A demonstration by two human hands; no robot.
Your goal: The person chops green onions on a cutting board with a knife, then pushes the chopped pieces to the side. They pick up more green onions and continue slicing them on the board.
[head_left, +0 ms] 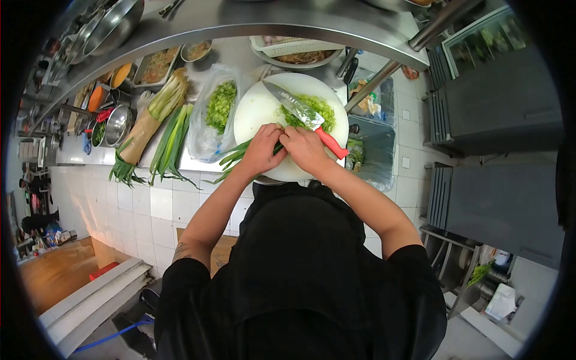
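Note:
Both my hands meet at the near edge of a round white cutting board (255, 108). My left hand (262, 150) is closed around a bunch of green onions (235, 156), whose dark green leaves stick out to the left. Beside it, my right hand (302, 146) has its fingers bent onto the same bunch; the fingertips are partly hidden. A knife with a red handle (331, 143) lies across the board beyond my right hand, bits of green stuck to its blade. Chopped green onion (318, 106) is heaped under and beside the blade.
Left of the board sit a plastic bag of chopped greens (221, 111), loose green onions (171, 141) and a paper-wrapped bundle (147, 123). A steel shelf (240, 27) spans above the counter. Bins (375, 150) stand at the right. Metal bowls (119, 125) are further left.

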